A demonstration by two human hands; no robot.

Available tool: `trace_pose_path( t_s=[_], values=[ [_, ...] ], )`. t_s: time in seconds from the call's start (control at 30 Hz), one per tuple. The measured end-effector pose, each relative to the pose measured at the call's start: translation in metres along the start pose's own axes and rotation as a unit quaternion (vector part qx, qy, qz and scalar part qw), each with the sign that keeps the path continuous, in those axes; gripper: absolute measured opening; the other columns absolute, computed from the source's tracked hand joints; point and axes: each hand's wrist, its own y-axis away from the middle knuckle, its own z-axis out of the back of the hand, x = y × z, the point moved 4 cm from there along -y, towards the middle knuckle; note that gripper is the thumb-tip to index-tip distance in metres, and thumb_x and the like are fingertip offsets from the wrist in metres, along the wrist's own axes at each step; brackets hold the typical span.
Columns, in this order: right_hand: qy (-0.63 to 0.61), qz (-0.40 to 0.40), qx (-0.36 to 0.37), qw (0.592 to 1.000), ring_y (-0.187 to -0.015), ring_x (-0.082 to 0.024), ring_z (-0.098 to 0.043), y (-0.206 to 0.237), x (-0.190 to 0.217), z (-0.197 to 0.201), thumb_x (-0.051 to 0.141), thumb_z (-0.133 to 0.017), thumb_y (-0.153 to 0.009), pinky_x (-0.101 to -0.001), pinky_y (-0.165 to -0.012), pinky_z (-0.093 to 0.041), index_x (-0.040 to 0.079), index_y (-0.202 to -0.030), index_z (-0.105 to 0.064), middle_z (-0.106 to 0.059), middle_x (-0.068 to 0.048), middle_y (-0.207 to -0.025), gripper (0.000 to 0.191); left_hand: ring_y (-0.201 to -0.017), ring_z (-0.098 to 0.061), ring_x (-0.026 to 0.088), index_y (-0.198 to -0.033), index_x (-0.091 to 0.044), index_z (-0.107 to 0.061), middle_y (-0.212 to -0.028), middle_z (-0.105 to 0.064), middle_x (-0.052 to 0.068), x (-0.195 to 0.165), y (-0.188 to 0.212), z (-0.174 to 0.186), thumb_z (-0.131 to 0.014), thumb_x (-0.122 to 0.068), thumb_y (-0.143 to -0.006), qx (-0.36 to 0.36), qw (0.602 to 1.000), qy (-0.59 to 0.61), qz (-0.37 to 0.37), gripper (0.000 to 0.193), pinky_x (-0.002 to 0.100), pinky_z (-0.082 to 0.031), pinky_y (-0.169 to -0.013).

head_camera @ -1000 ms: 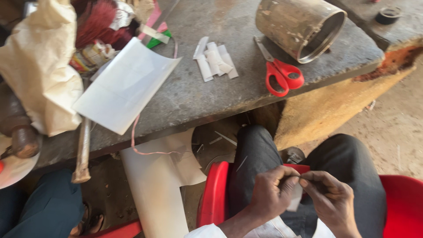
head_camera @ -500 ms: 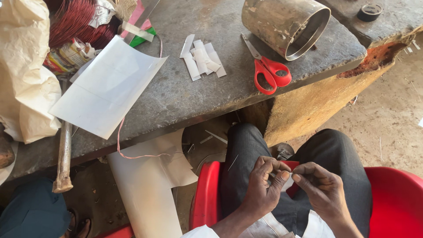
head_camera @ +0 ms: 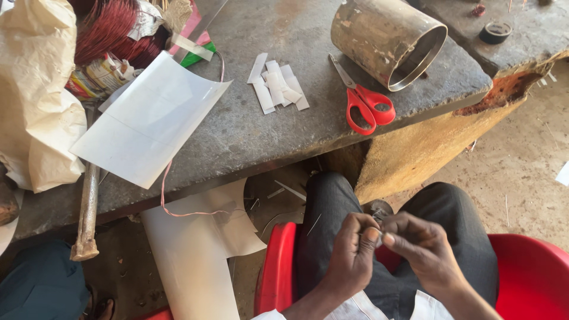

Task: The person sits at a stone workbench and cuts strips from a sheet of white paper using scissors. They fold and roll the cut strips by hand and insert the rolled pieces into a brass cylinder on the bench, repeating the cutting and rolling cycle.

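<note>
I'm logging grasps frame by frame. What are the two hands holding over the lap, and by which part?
The left hand and right hand pinch something small between their fingertips; it is too hidden to identify.

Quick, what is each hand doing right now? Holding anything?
Left hand: fingers curled shut, pinching something small; what it is cannot be told.
Right hand: fingertips pinched together against the left hand, on that same small thing.

Red-handled scissors (head_camera: pixel 364 101); red chair (head_camera: pixel 527 272); white sheet (head_camera: pixel 148 121); grey bench (head_camera: pixel 249 136).

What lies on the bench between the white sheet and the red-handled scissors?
In the head view, a small pile of white paper strips lies between the white sheet and the scissors.
</note>
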Motion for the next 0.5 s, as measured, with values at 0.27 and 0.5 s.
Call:
trace_pose_path(
  t_s=[0.27,0.5],
  values=[
    [0.525,0.368,0.078,0.764,-0.122,-0.044,-0.058,-0.1,0.142,-0.08,0.016,-0.074,-0.082,-0.0507,-0.098,-0.05,0.002,-0.134,-0.057,-0.058,-0.027,-0.135,0.057,-0.078,-0.069,0.012,-0.107,-0.003,-0.062,-0.091,-0.069,0.007,-0.044,-0.027,0.057,-0.058,-0.017,-0.103,-0.17,0.985,0.009,0.002,0.015,0.027,-0.056,-0.065],
    [0.791,0.058,-0.045,0.608,-0.119,-0.047,-0.057,-0.255,0.137,-0.125,0.01,-0.057,-0.096,-0.0538,-0.093,-0.053,0.004,-0.148,-0.042,-0.058,-0.031,-0.129,0.055,-0.097,-0.065,0.03,-0.103,-0.01,-0.075,-0.1,-0.074,0.007,-0.131,-0.115,0.123,-0.065,-0.005,-0.09,-0.094,0.84,-0.497,-0.197,0.016,0.046,-0.048,-0.088]
  ],
)
